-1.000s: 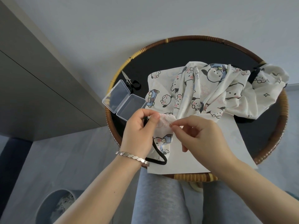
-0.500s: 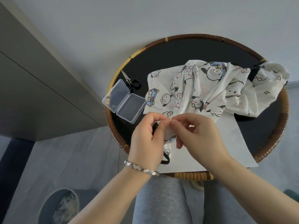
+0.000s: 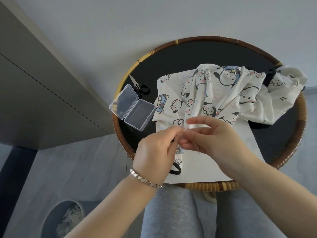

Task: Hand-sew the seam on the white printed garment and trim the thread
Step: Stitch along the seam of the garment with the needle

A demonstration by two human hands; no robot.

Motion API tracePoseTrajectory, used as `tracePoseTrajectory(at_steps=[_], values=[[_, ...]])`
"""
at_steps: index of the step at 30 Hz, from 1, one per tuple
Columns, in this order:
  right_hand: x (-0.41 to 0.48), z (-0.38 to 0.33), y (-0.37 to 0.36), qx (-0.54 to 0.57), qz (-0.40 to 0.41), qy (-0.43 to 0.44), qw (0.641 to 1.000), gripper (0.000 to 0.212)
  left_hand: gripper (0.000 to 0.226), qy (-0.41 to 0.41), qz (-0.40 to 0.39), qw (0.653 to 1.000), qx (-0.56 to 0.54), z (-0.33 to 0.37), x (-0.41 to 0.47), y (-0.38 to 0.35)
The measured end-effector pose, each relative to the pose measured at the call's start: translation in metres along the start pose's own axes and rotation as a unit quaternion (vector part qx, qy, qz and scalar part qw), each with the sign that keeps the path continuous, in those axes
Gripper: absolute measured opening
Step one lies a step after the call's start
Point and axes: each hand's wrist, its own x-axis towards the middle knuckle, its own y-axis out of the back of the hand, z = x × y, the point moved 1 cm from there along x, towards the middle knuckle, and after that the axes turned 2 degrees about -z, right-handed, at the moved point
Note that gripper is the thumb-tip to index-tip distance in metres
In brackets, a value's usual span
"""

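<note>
The white garment (image 3: 214, 93), printed with cartoon dogs, lies bunched on a round black table with a woven rim (image 3: 298, 121). Its near edge hangs down between my hands. My left hand (image 3: 157, 152) pinches that edge of fabric with thumb and fingers. My right hand (image 3: 209, 138) pinches the same spot from the right, fingertips touching the left ones. A short end of pale thread (image 3: 197, 149) dangles under my right hand. Whether a needle is held I cannot tell. Small scissors (image 3: 139, 85) lie at the table's left edge.
A clear plastic box (image 3: 133, 107) lies open next to the scissors. White paper (image 3: 202, 169) lies under the garment near the front rim. A grey bin (image 3: 63, 219) stands on the floor at lower left. My grey-clad knees (image 3: 171, 213) are under the table's front.
Both hands have shifted up and right along the garment's edge and drawn closer together. The dangling thread end under my right hand shows only now.
</note>
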Motion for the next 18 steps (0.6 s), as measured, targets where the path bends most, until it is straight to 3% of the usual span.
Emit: tracePoseTrajectory(at_steps=[5,7,11,14,16,18], values=[[0.011,-0.006,0.012,-0.057,-0.081,-0.086,0.991,0.02,0.023,0.02,-0.114,0.993,-0.025,-0.008,0.008,-0.003],[0.013,-0.006,0.015,-0.037,-0.076,-0.091,0.992,0.018,0.024,-0.001,-0.111,0.994,-0.019,-0.008,0.01,-0.005],[0.015,-0.001,0.015,-0.033,-0.022,-0.069,0.997,0.012,0.031,0.011,-0.096,0.995,-0.041,-0.007,0.013,-0.009],[0.022,0.004,0.017,-0.048,0.084,-0.03,0.995,0.01,0.026,0.02,-0.063,0.997,-0.028,-0.004,0.011,-0.012],[0.025,0.006,0.016,0.024,0.119,-0.004,0.993,0.01,0.018,0.059,-0.043,0.995,-0.074,-0.001,0.013,-0.012],[0.027,0.007,0.011,0.141,0.092,0.014,0.986,0.012,0.009,0.117,-0.027,0.983,-0.141,0.003,0.018,-0.01]])
